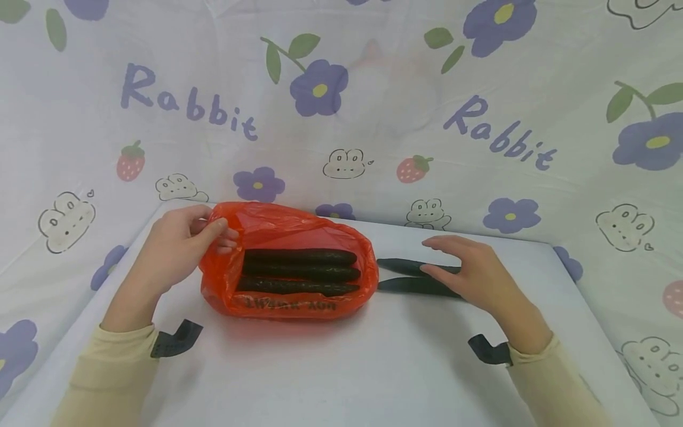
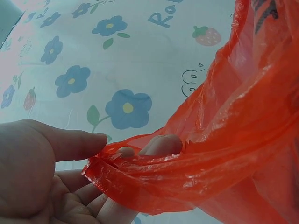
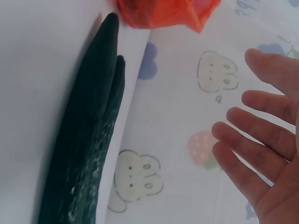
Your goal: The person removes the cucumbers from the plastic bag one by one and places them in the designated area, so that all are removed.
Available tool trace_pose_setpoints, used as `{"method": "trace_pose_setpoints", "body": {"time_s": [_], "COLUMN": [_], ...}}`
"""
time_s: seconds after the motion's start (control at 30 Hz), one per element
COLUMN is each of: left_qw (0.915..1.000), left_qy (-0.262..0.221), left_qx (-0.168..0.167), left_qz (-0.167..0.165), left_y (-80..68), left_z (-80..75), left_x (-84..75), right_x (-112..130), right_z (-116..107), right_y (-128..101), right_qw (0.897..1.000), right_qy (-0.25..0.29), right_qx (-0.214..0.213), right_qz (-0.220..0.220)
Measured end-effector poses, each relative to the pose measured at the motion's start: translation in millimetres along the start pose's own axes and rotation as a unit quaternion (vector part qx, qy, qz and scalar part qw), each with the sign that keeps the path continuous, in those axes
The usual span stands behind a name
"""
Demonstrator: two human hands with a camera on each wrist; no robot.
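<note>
An orange-red plastic bag (image 1: 299, 308) lies on its side on the table, its mouth spread wide. Inside it, several dark green cucumbers (image 1: 299, 273) lie side by side. My left hand (image 1: 184, 237) pinches the bag's edge at its left end between thumb and fingers; in the left wrist view, the thin plastic (image 2: 140, 182) folds over some fingertips. To the right of the bag lie two more cucumbers (image 1: 416, 286), partly hidden behind my right hand (image 1: 475, 273) in the head view. That hand hovers with fingers spread and nothing in it, apart from the cucumbers (image 3: 84, 130) in the right wrist view.
A white table (image 1: 341, 373) carries everything. Behind it hangs a white cloth (image 1: 384, 118) printed with flowers, rabbits and strawberries, which meets the table's back edge. A dark strap (image 1: 178, 339) is on the left sleeve, another (image 1: 488, 350) on the right.
</note>
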State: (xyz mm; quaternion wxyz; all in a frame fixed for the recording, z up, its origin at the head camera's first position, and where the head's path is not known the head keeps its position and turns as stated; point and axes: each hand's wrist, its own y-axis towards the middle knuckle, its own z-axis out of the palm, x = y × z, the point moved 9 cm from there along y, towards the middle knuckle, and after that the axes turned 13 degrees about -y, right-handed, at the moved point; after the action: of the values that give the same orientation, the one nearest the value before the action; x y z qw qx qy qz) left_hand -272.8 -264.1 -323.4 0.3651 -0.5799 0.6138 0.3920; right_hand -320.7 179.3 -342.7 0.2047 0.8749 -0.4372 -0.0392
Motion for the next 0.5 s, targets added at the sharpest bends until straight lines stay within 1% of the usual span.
{"method": "trace_pose_setpoints", "body": {"time_s": [0.2,0.5], "left_qw": [1.0000,1.0000], "left_qy": [0.000,0.003], "left_qx": [0.002,0.002], "left_qz": [-0.001,-0.001], "left_y": [0.3,-0.2], "left_z": [1.4,1.9], "left_x": [0.4,0.2], "right_x": [10,26], "right_z": [3,5], "right_y": [11,25], "right_qw": [1.000,0.999], "right_qy": [0.008,0.014], "right_qx": [0.020,0.018], "right_qz": [0.005,-0.022]}}
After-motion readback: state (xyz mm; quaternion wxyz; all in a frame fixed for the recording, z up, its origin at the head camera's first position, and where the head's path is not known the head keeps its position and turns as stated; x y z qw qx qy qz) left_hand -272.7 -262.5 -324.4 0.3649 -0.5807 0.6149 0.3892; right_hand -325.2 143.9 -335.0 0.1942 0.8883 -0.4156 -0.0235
